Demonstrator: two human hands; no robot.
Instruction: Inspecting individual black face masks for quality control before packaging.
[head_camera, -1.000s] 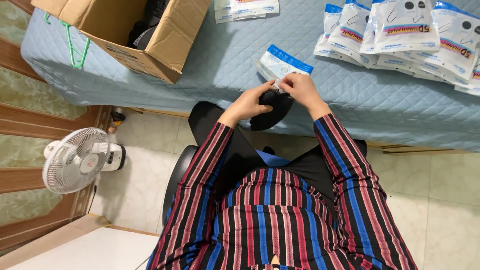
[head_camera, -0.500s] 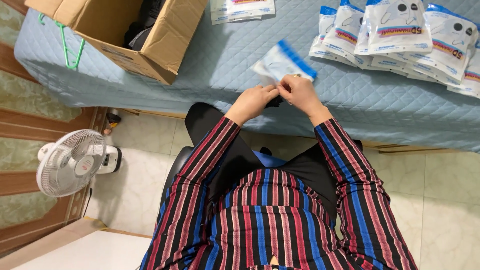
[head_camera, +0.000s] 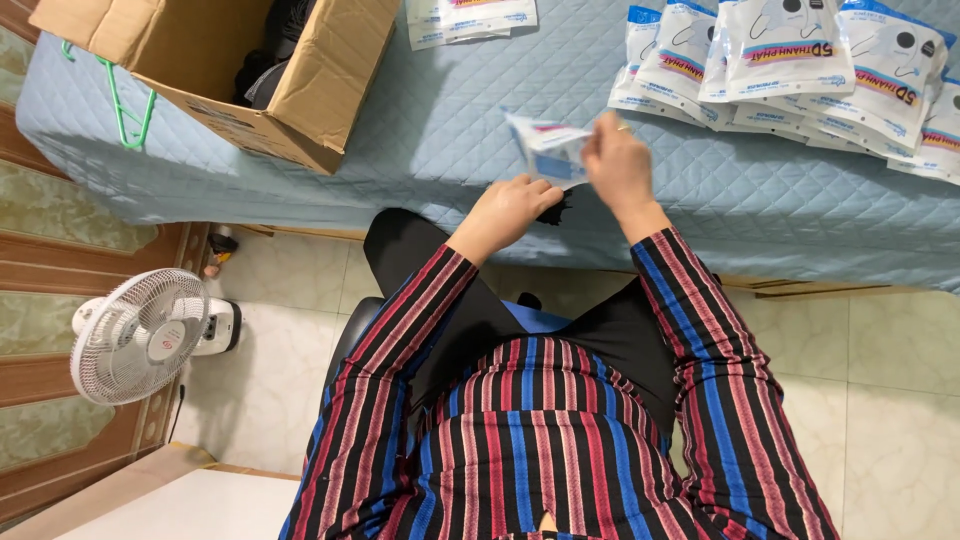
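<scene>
- While I watch from the head camera, the right hand (head_camera: 618, 160) pinches a small clear plastic packet (head_camera: 548, 148) with a blue strip along one edge, lifted above the blue quilted table cover (head_camera: 450, 130).
- Half a second ago both hands were pressed together on that packet; now they have drawn apart and the packet sits higher and further left in my view.
- The left hand (head_camera: 510, 205) is curled closed on a dark, soft black item (head_camera: 553, 211), only a sliver of which peeks out beside the knuckles; I cannot tell exactly what it is.
- A second ago that black item showed as a larger dark shape under both hands; now most of it is hidden.
- The two hands sit near each other, just above the near edge of the table cover.
- Both arms wear striped sleeves (head_camera: 700, 340) of red, blue and black.
- At the upper right, a stack of packets (head_camera: 790, 60), white with blue tops, fans out overlapping on the cover.
- At the top centre, a few more flat packets (head_camera: 470, 18) lie at the edge of view.
- At the upper left, an open cardboard box (head_camera: 320, 90) rests on the cover; inside it I see dark, black contents, not clear enough to name.
- A green hanger (head_camera: 125, 100) hangs by the box's left side.
- On the tiled floor at the left stands a white fan (head_camera: 140, 335).
</scene>
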